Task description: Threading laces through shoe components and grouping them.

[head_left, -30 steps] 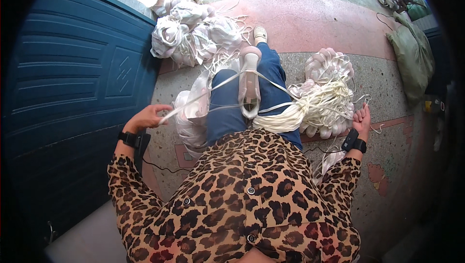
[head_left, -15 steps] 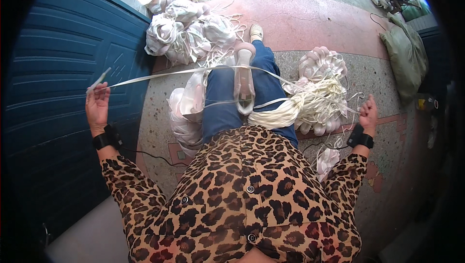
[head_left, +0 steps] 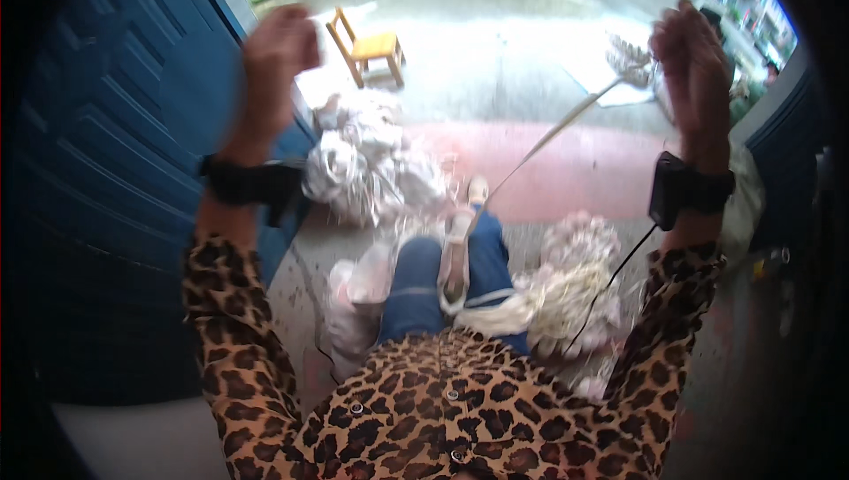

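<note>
Nearest the camera, a leopard-print shirt (head_left: pixel 460 418) covers the person's chest and both raised forearms. Beyond it, blue-jeaned legs (head_left: pixel 416 294) stretch out over a speckled floor (head_left: pixel 301 285). A bundle of pale cream fibre strips (head_left: pixel 566 303) lies just right of the legs, and crumpled white bags (head_left: pixel 371 162) lie farther left beside a blue door (head_left: pixel 97 171). One pale strip (head_left: pixel 553 131) runs taut from the lap up toward the right hand (head_left: pixel 694 64), which is closed around it. The left hand (head_left: pixel 276 51) is raised and fisted, blurred; whether it holds anything cannot be told. Farthest off stands a small wooden chair (head_left: pixel 367 47).
</note>
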Demonstrator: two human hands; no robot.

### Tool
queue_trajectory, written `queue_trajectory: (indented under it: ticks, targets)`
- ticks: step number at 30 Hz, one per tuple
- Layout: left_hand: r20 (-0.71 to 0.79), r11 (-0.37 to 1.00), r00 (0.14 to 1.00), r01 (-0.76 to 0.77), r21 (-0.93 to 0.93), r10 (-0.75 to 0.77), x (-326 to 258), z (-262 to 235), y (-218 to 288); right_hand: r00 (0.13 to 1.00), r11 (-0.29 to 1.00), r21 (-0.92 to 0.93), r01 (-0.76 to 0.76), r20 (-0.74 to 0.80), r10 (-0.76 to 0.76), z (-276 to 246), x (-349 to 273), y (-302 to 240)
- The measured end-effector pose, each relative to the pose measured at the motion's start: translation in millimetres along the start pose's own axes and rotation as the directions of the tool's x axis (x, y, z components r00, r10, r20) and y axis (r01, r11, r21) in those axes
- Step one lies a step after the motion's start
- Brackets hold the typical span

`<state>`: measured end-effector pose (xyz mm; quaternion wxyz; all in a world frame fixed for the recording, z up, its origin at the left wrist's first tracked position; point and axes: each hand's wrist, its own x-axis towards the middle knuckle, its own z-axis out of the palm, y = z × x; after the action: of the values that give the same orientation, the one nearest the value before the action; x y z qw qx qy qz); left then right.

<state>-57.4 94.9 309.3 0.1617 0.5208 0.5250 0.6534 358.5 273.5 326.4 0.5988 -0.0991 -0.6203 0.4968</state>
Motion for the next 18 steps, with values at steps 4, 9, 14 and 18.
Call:
queue_trajectory:
  ticks: [4, 9, 14, 18]
  targets:
    - [0.165, 0.892, 0.964, -0.117, -0.436, 0.207, 20, 76, 71, 0.998, 0.987, -0.15, 0.06, 0.04, -0.055, 127, 40, -33]
    - [0.188, 0.897, 0.925, -0.247, -0.367, 0.332, 17, 124, 150, 0.992, 0.989, -0.088, 0.121, 0.039, -0.118, 162, 38, -67]
    - [0.168, 0.88, 0.914, -0.286, -0.378, 0.37, 21, 132, 151, 0.976, 0.969, -0.135, 0.207, 0.091, -0.196, 171, 38, -81]
    - [0.114, 0.834, 0.876, -0.397, -0.382, 0.469, 20, 135, 141, 0.971, 0.965, -0.147, 0.217, 0.13, -0.198, 167, 37, -72]
